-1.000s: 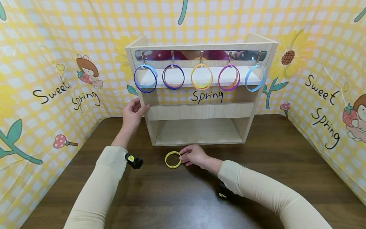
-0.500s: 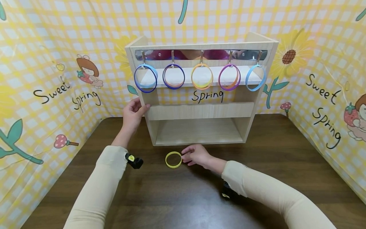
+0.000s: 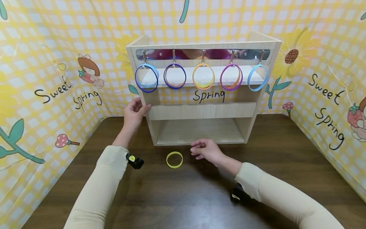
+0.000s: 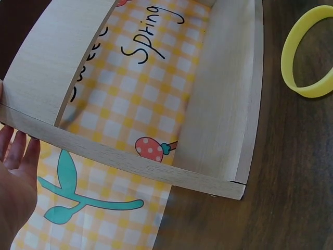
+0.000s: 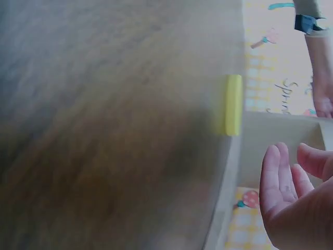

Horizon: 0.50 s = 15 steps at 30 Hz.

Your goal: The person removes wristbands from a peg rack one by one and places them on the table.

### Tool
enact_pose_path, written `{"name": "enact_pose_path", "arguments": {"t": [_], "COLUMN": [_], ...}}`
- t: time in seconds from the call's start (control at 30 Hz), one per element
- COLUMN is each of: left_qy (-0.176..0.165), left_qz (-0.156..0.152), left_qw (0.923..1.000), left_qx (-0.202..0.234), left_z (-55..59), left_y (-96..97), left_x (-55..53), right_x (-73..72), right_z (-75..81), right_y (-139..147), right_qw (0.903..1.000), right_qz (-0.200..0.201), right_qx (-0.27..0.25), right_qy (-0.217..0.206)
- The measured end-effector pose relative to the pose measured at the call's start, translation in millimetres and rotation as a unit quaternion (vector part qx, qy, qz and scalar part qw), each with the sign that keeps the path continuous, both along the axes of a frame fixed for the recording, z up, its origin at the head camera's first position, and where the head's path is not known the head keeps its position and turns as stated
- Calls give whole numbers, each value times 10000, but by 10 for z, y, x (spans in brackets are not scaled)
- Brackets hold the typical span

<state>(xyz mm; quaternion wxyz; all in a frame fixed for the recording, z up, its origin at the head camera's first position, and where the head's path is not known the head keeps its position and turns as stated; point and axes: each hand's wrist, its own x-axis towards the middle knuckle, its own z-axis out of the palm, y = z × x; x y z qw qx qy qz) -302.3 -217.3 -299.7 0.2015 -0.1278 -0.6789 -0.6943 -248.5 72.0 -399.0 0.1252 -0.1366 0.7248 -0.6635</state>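
Note:
My left hand point(image 3: 133, 116) grips the left side panel of a wooden rack point(image 3: 203, 111), thumb in front; in the left wrist view its fingers curl at the side panel point(image 4: 104, 151). On the table before the rack lies a yellow wristband point(image 3: 175, 167), shown edge-on in the right wrist view as a yellow band point(image 5: 233, 104). My right hand point(image 3: 210, 152) is to the right of the wristband, apart from it, holding nothing; its fingers are loosely bent. Rings hang from the rack's hooks, among them a dark blue ring point(image 3: 147, 92), an orange ring point(image 3: 203, 89) and a purple ring point(image 3: 230, 90).
A metal strip point(image 3: 183, 54) carries several hooks along the rack's upper front. A light blue ring point(image 3: 255, 90) hangs on the rightmost hook. Yellow checked cloth point(image 3: 57, 38) encloses the back and sides of the brown table point(image 3: 160, 200).
My right hand has let go of the yellow wristband and drawn away to the right. The wristband stays on the table. My left hand keeps its hold on the rack.

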Motion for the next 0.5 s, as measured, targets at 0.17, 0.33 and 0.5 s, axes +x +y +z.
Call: {"name": "enact_pose_path", "arguments": {"t": [0.17,0.33,0.5], "left_qy": [82,145,209], "left_qz": [-22,16,4], "left_qw": [9999,9998,9997], "left_qx": [96,147,126], "left_z": [4,2,9], "left_y": [12,23,30], "left_x": [2,-1,5], "right_x": [-8,-16,-10], "right_z": [126,243,366], "right_y": [163,343,527], "right_qw": [9985,9934,9858], "right_qz": [-386,-831,-1245], "right_qx": [-193,-399,-489], "right_qy": [324,684,1017]}}
